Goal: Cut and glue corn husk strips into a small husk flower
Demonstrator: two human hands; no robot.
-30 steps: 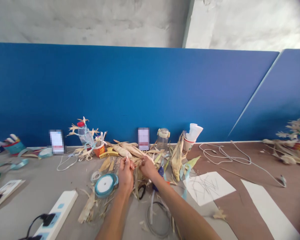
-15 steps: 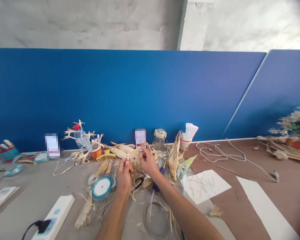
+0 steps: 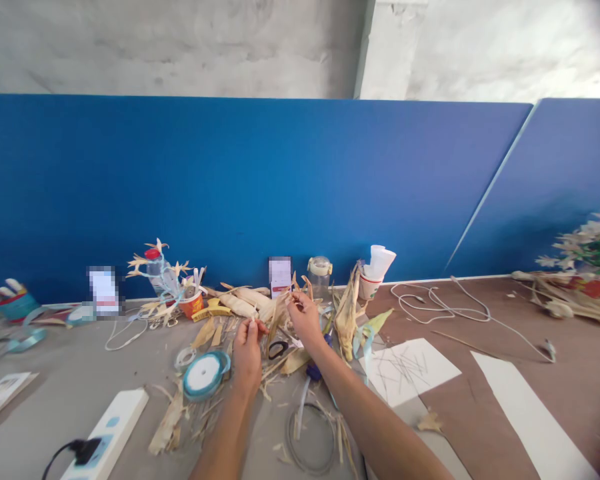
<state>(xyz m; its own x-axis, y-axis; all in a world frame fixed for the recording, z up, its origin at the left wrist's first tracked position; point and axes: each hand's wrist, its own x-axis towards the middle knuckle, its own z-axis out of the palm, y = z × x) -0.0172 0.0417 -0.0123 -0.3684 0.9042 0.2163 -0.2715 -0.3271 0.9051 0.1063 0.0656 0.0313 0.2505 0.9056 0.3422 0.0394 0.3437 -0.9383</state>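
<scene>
My left hand (image 3: 247,350) is closed in a pinch on a thin pale strip of dried husk, held above the grey table (image 3: 70,373). My right hand (image 3: 304,315) is raised a little higher and to the right, fingers pinched on a dried husk piece (image 3: 300,285) with pointed tips sticking up. Between and under the hands lies a heap of dried corn husks (image 3: 260,307). Black-handled scissors (image 3: 279,349) lie just below the right hand. A blue ribbon spool (image 3: 203,375) rests left of my left wrist.
A white power strip (image 3: 111,423) sits front left. Cups, a glass jar (image 3: 320,273) and a bottle with husk flowers (image 3: 155,267) line the blue partition. White paper sheets (image 3: 410,370), a white cable (image 3: 445,308) and more husk flowers (image 3: 585,267) lie to the right.
My hands have drawn apart: the right hand rose up and to the right with its husk piece, while the left stayed low on the strip. The view shifted slightly.
</scene>
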